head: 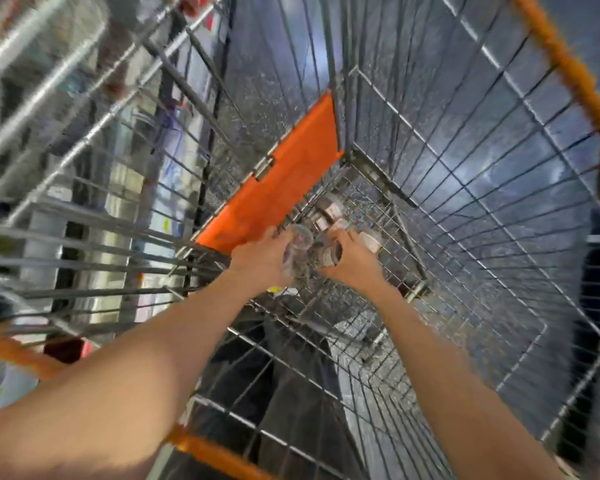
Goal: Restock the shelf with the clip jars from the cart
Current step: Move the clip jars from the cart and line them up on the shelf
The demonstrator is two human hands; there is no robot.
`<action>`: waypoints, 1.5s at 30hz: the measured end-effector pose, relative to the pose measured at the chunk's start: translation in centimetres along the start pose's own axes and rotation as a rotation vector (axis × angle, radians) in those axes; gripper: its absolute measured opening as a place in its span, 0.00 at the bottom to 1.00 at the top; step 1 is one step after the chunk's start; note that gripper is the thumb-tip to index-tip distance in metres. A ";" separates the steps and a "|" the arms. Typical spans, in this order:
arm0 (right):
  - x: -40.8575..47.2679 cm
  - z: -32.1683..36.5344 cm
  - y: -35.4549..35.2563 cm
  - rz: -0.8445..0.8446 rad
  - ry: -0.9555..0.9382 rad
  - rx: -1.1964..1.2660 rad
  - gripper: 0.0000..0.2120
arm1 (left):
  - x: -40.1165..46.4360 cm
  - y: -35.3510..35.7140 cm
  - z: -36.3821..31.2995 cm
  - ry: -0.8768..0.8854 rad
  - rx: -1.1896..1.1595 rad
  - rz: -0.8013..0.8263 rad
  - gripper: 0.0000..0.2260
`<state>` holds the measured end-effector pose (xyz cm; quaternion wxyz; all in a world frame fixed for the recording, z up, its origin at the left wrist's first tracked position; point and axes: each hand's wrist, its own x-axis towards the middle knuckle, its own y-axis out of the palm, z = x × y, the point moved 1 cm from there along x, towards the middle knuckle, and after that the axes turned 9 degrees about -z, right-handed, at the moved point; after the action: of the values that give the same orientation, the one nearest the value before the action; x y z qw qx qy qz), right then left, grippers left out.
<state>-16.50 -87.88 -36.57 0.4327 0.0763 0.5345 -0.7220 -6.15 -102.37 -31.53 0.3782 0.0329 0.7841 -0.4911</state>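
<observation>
From the head camera, the person looks steeply down into a wire shopping cart [464,188] with orange trim along its rim. Both bare forearms reach from the lower edge of the frame down to the far corner of the basket floor, nearly straight and converging there.

The left hand [262,259] is seen from the back, its fingers curled round a clear jar [296,245] that lies tilted on the wire floor; the grip wraps the jar's side, though blur hides the fingertips. The right hand [355,259] lies just beside it, fingers and thumb bent round a second jar [329,256] with a pale label, whose round end faces the camera. The two held jars touch or nearly touch between the hands.

More clip jars [329,211] lie on their sides just beyond the hands, against the cart's far corner, and another labelled one [373,240] shows past the right fingers. An orange plastic flap [277,192] leans on the cart's end wall, directly above the left hand. Blurred shelving [94,161] shows through the wires at the left.
</observation>
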 end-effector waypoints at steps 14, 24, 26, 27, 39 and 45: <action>1.6 -1.0 1.4 0.047 0.130 0.189 0.30 | 0.5 1.7 0.4 -0.012 -0.159 0.064 0.32; 1.8 -0.8 0.0 -0.045 0.104 0.379 0.35 | 0.6 2.1 0.0 -0.005 -0.336 0.061 0.25; 1.8 -0.7 -0.3 -0.060 0.062 0.350 0.37 | 0.6 2.0 0.1 -0.007 -0.353 0.059 0.25; 1.8 -0.6 -0.4 -0.063 0.043 0.329 0.38 | 0.5 1.9 0.1 -0.004 -0.353 0.061 0.27; 0.8 2.8 -4.6 -0.137 -0.105 0.302 0.36 | 0.2 -1.6 -1.0 0.019 -0.285 0.023 0.21; 0.6 6.6 -8.1 -0.163 -0.199 0.373 0.41 | -2.3 -9.3 -0.2 0.020 -0.180 -0.079 0.13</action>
<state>-20.26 -93.32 -28.48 0.4018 0.0398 0.3510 -0.8449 -8.58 -106.24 -23.07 0.3519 -0.0274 0.8295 -0.4328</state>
